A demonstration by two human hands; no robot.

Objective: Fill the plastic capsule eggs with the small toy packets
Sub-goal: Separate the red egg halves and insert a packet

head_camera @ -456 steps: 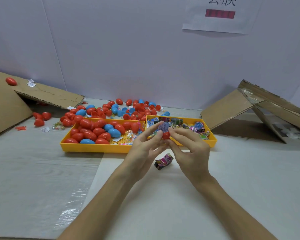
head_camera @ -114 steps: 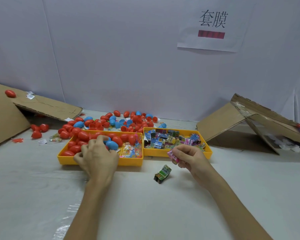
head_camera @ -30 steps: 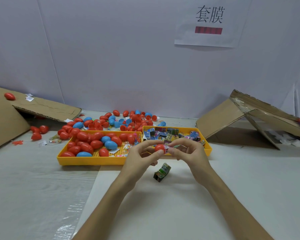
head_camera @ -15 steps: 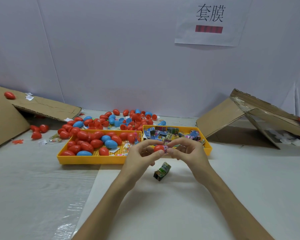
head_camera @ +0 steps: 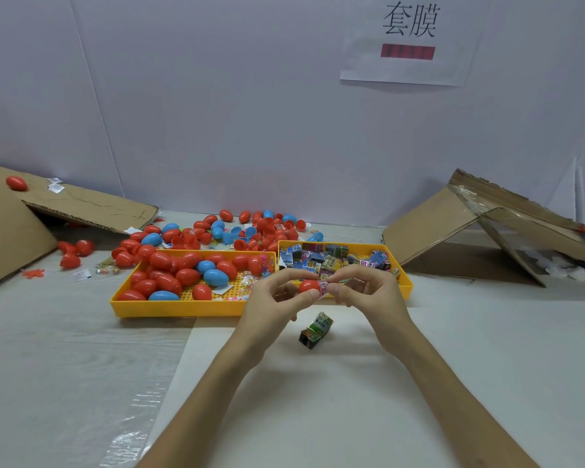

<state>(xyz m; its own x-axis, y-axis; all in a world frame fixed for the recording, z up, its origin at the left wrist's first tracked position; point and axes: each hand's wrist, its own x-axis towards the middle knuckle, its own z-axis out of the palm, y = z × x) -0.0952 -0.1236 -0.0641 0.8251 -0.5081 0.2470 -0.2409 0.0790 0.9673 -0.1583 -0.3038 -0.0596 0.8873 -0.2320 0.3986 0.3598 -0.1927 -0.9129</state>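
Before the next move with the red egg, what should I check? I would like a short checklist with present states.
1. Left hand holds the red egg: ok.
2. Right hand pinches the pink packet against the egg: ok.
3. Packet fully inside the egg: not ok, it shows outside.
4. Egg's other half within reach: cannot tell.
5. Loose packet on the table lies apart from both hands: ok.

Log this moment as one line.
left hand grips red plastic capsule egg | right hand pinches pink printed toy packet against it | green printed packet on table
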